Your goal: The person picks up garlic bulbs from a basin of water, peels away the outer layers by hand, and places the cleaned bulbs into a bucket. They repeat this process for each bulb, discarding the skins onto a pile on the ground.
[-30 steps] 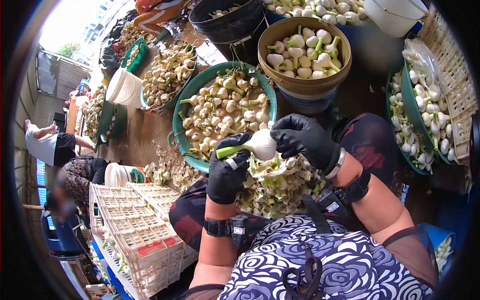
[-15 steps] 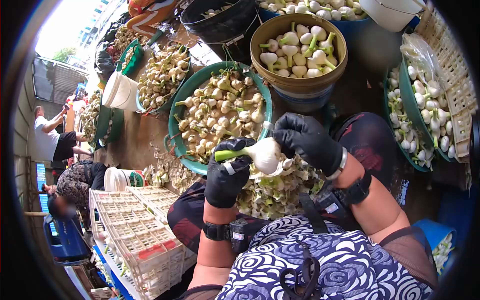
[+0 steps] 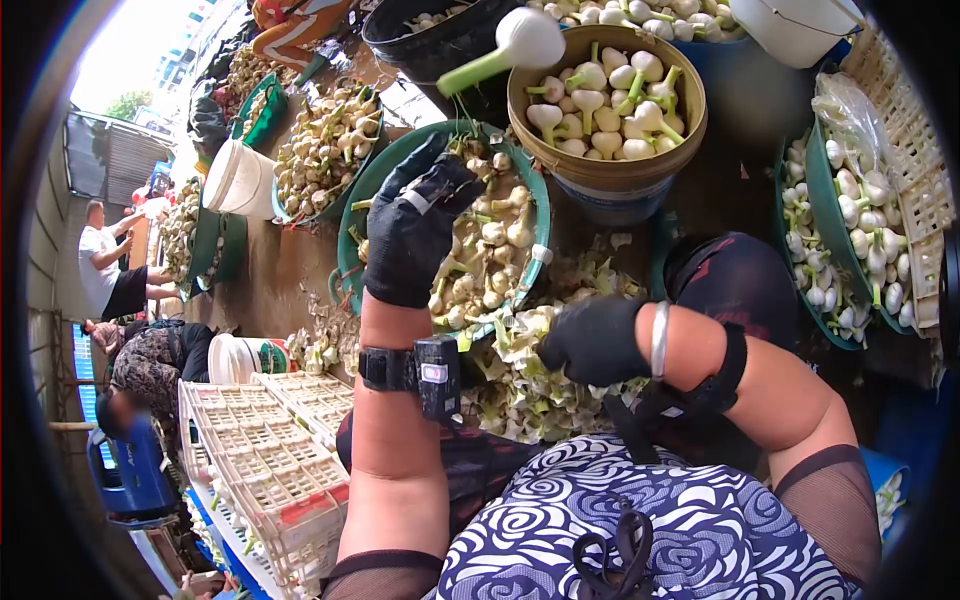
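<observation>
A peeled white garlic bulb with a green stem is in mid-air near the rim of the brown bucket, apart from both hands. My left hand, in a black glove, is raised over the green basin of untrimmed garlic. Its fingers are loosely bent and apart, with nothing in them. Lower down, my right hand, also gloved in black, is closed above the heap of garlic skins. What its fingers hold, if anything, is hidden. Peeled bulbs fill the brown bucket.
White plastic crates are stacked at left. Green tubs of white garlic stand at right beside another crate. A black bucket and white buckets stand around. Other people are at the far left.
My left hand has let go of the garlic bulb and moved up; the bulb has flown up toward the bucket. My right hand has dropped down toward the skins.
</observation>
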`<control>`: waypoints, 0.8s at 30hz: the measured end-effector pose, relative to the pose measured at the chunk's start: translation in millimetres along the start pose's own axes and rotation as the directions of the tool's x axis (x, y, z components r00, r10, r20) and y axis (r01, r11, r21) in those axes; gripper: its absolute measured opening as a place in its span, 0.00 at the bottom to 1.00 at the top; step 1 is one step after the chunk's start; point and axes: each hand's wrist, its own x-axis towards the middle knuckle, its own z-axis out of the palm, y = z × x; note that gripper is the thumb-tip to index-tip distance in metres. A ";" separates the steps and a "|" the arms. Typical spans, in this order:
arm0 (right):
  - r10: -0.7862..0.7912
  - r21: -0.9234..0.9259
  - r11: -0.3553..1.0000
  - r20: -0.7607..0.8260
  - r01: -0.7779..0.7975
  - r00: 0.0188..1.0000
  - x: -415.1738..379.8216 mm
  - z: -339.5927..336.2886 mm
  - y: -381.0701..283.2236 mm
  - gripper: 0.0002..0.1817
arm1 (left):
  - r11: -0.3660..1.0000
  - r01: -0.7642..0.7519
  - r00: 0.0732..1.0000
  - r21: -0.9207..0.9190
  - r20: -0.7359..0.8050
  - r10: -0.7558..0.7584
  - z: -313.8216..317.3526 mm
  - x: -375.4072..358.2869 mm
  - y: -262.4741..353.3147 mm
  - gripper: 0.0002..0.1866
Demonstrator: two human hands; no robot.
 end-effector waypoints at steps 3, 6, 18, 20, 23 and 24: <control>0.013 0.329 0.929 -0.487 0.170 0.873 -3.8 -12.5 45.3 0.11 | 0.863 0.288 0.936 0.415 -0.314 -0.161 -62.9 -20.8 -46.4 0.12; 0.405 0.431 0.880 -0.464 -0.199 0.788 -6.7 -26.8 64.8 0.14 | 0.602 0.552 0.830 0.577 -0.448 -0.331 -126.7 -51.4 -120.6 0.11; 0.361 0.347 0.924 -0.651 -0.162 0.667 27.7 -22.2 80.8 0.14 | 0.405 0.686 0.728 0.605 -0.562 -0.393 -212.8 -62.0 -215.3 0.21; 0.369 0.328 0.924 -0.625 -0.197 0.688 32.1 -21.7 76.7 0.14 | 0.736 0.670 0.627 0.096 -0.605 -0.491 -173.8 -62.3 -166.8 0.14; 0.368 0.544 0.839 -0.574 0.004 0.731 46.8 -4.0 65.5 0.25 | 0.639 0.184 0.982 0.747 -0.174 -0.080 -139.7 -73.3 -131.4 0.11; 0.249 0.438 0.889 -0.704 0.130 0.665 57.1 12.8 68.6 0.31 | 0.905 0.296 0.940 0.305 -0.260 -0.220 -112.9 -72.4 -121.0 0.11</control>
